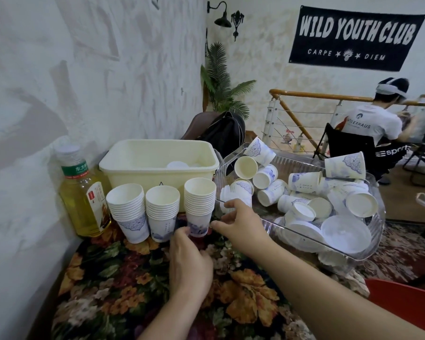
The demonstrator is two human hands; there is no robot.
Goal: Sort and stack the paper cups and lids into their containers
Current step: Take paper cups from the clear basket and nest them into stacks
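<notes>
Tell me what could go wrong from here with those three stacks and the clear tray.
1. The left hand touches the base of the tallest cup stack; a nudge could tip it into the middle stack.
2. The clear tray seems to overhang the table edge while the right hand rests at its rim; pushing might slide it off.
3. Loose cups piled above its wall could roll out.

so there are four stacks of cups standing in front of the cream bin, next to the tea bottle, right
Not quite: the head view shows three stacks of cups, not four. They do stand in front of the cream bin, next to the tea bottle.
</notes>
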